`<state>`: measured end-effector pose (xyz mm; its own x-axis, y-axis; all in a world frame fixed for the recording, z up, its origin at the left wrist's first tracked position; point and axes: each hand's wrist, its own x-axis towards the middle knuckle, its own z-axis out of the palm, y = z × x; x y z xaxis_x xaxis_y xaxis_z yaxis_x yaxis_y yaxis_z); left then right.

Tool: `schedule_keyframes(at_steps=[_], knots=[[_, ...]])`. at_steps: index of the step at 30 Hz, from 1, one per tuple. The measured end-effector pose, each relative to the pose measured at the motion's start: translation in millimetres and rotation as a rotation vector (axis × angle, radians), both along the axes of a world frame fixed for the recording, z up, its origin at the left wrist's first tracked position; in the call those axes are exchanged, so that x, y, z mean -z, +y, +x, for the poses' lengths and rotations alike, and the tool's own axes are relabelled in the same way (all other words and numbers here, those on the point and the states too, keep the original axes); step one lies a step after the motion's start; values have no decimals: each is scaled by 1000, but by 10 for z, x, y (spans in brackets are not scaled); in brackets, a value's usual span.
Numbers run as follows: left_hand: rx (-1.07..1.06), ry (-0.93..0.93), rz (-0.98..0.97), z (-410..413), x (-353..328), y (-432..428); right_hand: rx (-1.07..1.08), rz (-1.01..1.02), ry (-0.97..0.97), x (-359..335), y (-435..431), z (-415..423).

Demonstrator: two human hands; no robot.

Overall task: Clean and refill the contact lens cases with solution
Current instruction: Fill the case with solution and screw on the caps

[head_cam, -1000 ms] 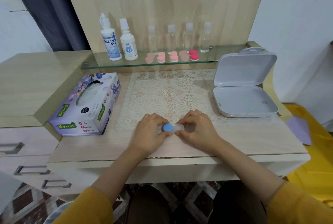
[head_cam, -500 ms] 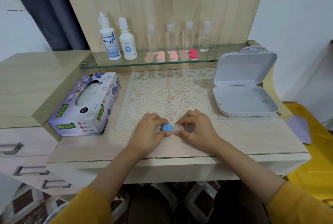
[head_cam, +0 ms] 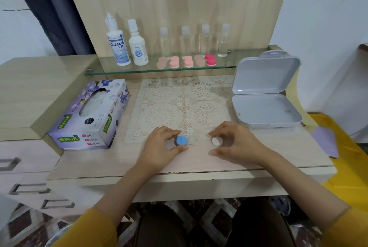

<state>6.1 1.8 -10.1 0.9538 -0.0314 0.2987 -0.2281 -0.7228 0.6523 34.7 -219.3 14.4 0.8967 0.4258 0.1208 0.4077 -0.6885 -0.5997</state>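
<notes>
Pinching clear plastic lens case (head_cam: 194, 139) at round blue cap (head_cam: 181, 140) with left hand (head_cam: 159, 147); pinching separate round white cap (head_cam: 215, 141) with right hand (head_cam: 239, 143), just beside.

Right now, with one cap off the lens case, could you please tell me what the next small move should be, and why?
Probably set the white cap down on the desk. The right hand pinches it clear of the lens case, whose right well lies open, while the left hand grips the blue cap, not yet removed. A free right hand could then steady the case.
</notes>
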Motion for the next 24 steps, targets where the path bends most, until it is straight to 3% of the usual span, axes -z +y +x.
schedule_keyframes(at_steps=[9,14,24], knots=[[27,7,-49,-9,-4,25,-3,-121,-104,10,-4,39],[26,6,-35,-2,0,32,-90,-54,-73,-79,190,62],[39,31,-53,12,15,36,-225,-188,-47,-88,479,137]])
